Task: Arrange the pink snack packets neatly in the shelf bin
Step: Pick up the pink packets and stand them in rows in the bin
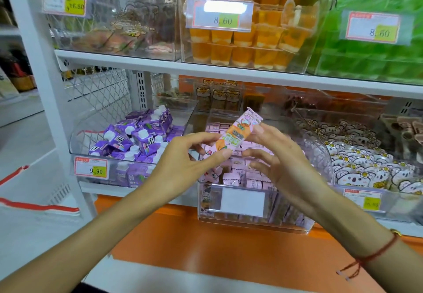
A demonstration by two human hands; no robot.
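Note:
A long pink snack packet [234, 135] with orange print is held tilted above the clear shelf bin [247, 220]. My left hand [185, 166] pinches its lower end between thumb and fingers. My right hand [274, 157] holds its upper part with the thumb near the top, the other fingers spread below. Several small pink packets [240, 176] lie loosely inside the bin, partly hidden behind my hands. A blank white label [242, 201] sits on the bin's front.
A bin of purple drink cartons [137, 137] stands to the left, a bin of bear-print packets [366, 162] to the right. Orange jelly cups [247, 38] and green packets [375, 59] fill the shelf above. An orange ledge [206, 247] runs below the bins.

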